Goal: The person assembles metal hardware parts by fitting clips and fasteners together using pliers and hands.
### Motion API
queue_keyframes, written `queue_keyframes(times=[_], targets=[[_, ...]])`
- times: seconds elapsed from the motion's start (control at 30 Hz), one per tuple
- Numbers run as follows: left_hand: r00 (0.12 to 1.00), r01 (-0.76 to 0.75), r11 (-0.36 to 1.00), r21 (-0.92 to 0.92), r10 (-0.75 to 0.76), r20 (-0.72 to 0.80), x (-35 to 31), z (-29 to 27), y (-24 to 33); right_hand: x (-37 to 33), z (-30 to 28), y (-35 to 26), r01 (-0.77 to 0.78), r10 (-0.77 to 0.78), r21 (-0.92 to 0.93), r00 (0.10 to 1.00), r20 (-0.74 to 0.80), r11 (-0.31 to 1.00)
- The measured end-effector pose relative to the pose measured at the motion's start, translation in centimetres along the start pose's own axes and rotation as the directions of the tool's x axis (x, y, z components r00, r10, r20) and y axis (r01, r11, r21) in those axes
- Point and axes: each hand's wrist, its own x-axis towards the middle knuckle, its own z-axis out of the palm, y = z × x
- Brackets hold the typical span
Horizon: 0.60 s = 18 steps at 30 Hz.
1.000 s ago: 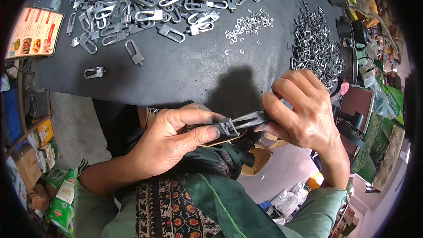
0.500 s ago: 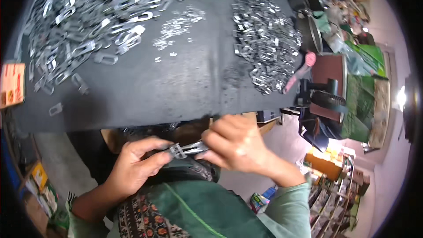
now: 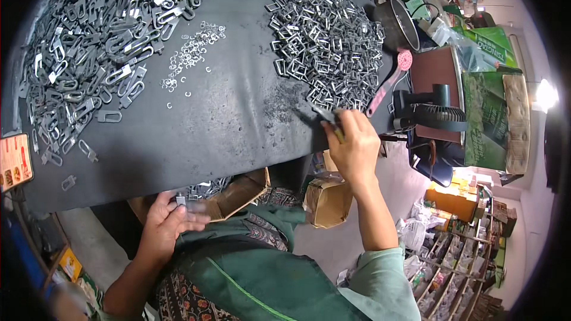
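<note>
My left hand [image 3: 163, 223] is just below the table's near edge, its thumb and forefinger pinching a small grey metal clasp [image 3: 181, 200]; the other fingers are blurred. Over the table's front right part, my right hand [image 3: 355, 145] is closed round pliers [image 3: 324, 114], whose yellowish handle is partly hidden by the fingers. The jaws reach the near edge of a heap of small rectangular metal loops [image 3: 327, 41]. Long metal loop pieces [image 3: 89, 47] form a big heap at the far left. Tiny C-shaped metal rings [image 3: 196, 47] are scattered between the heaps.
Below the table edge, an open cardboard box [image 3: 241, 196] holds metal pieces, with another cardboard box [image 3: 328, 202] to its right. A pink slotted scoop [image 3: 389, 80], a dark pan [image 3: 397, 24] and a small black fan [image 3: 439, 116] line the right side. An orange card [image 3: 16, 160] stands far left.
My hands have parted from working together on a metal piece. The right moved up and right with the pliers to the rectangular loops; the left shifted slightly left and down. The view has shifted too.
</note>
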Motion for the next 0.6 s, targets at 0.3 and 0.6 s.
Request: queue_keyframes(times=[0.3,0.6], targets=[[0.97,-0.229,0.889,0.396,0.174,0.17,-0.4,5.2,5.0,2.0,-1.0,-6.8,-0.004,-0.275,0.664,0.908,0.315,0.748],[0.933,-0.343,0.857,0.384,0.261,0.249,-0.7,4.8,7.0,1.9,0.1,-11.4,-0.255,-0.412,0.838,0.779,0.474,0.483]])
